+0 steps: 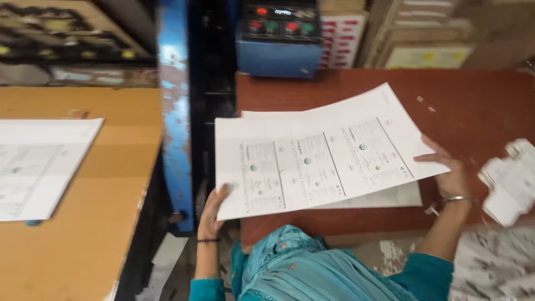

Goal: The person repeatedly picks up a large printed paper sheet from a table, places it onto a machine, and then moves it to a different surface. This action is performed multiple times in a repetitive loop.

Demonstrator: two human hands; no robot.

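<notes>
printed sheet (pixel 317 161) lifted over red table (pixel 473 106), l hand (pixel 210 214) & r hand (pixel 448 173) pinching its edges

Far centre, a blue control box (pixel 278 42) with red and green buttons; left, printed sheets (pixel 39 167) on a brown board (pixel 95 223); right edge, folded white cartons (pixel 510 181).

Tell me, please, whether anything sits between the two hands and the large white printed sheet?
Nothing visible does: the left hand grips the large white printed sheet at its near left corner, and the right hand holds its right edge directly.
</notes>
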